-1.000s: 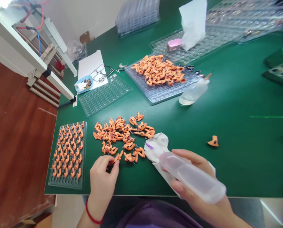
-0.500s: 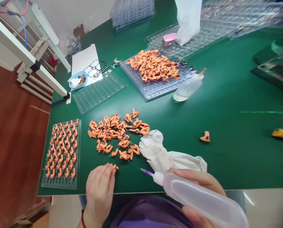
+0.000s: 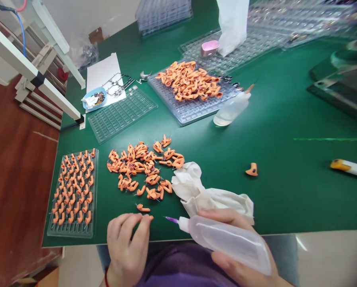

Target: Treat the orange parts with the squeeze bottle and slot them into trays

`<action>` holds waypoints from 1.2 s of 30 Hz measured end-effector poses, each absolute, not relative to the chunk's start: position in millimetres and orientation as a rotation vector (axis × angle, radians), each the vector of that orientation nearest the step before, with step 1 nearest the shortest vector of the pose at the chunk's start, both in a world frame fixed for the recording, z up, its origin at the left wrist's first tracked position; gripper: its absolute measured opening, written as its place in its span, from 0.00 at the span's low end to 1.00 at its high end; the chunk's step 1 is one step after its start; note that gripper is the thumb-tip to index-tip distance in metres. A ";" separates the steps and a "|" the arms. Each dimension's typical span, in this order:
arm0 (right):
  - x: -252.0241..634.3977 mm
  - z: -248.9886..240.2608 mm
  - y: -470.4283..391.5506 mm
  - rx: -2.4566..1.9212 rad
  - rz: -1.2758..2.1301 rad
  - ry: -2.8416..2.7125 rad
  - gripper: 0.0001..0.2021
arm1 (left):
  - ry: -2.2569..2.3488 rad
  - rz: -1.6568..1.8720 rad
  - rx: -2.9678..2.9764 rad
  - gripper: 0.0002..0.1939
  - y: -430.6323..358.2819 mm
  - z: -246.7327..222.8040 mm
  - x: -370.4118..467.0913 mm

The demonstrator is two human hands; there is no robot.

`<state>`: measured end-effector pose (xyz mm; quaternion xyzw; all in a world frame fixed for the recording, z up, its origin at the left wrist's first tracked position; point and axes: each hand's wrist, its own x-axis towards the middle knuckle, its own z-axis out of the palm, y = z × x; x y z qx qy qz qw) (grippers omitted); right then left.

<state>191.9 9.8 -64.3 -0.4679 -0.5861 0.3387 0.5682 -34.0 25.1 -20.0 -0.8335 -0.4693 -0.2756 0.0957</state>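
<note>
My left hand is near the table's front edge, its fingertips pinched on a small orange curved piece, mostly hidden by the fingers. Just beyond those fingertips another orange piece lies on the table. In my right hand is a translucent squeeze bottle with a thin purple needle tip. The needle points left toward the piece in my left hand, with a gap between them. A loose pile of orange pieces with thin wires lies beyond my hands. A crumpled white cloth is behind the bottle.
At the left, a clear tray holds rows of orange pieces. Farther back are stacked trays heaped with orange pieces, a second bottle and a green-looking clear tray. One orange piece and a yellow-capped marker lie right.
My right hand has brought the bottle leftward, closer to my left hand. My left hand has moved slightly right and nearer me; an orange piece now shows on the table just beyond it.
</note>
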 end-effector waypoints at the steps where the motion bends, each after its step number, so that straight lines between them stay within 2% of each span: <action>1: 191.5 -66.8 8.1 -1.104 0.761 -1.379 0.19 | -1.389 -0.819 -2.487 0.09 22.3 -20.8 -30.8; 6: 190.7 -69.7 3.0 -1.101 0.728 -1.471 0.16 | -1.413 -0.858 -2.552 0.09 14.1 -29.4 -20.1; 13: 190.4 -48.6 15.0 -1.114 0.667 -1.549 0.13 | -1.430 -0.876 -2.579 0.11 14.5 -31.2 -20.0; 36: 187.8 -46.3 15.6 -1.164 0.632 -1.563 0.11 | -1.451 -0.922 -2.567 0.09 15.5 -31.7 -18.5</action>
